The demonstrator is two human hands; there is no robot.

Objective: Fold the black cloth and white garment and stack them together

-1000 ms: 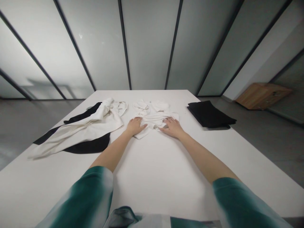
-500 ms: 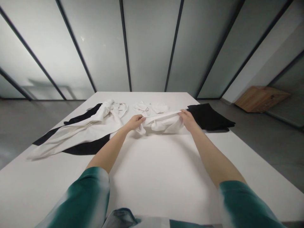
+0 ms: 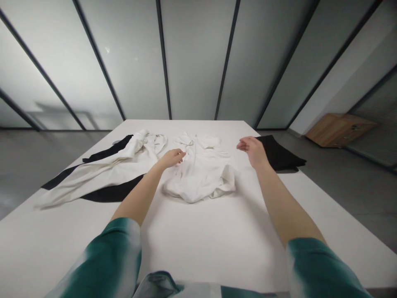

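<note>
At centre frame I should smooth the white garment (image 3: 198, 180) outward; right hand (image 3: 252, 151) relaxed, empty; left hand (image 3: 173, 158), I cannot tell.

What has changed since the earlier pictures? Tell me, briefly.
The left grip and right grip seem to have let go of the white garment and moved slightly apart; the garment now spreads farther toward the camera. The black cloth at right and the clothes pile at left stayed put.

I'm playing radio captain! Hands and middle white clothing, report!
Right hand holding nothing; left hand beside white garment, grip unclear. Garment rumpled on table. Black folded cloth near right hand.
</note>
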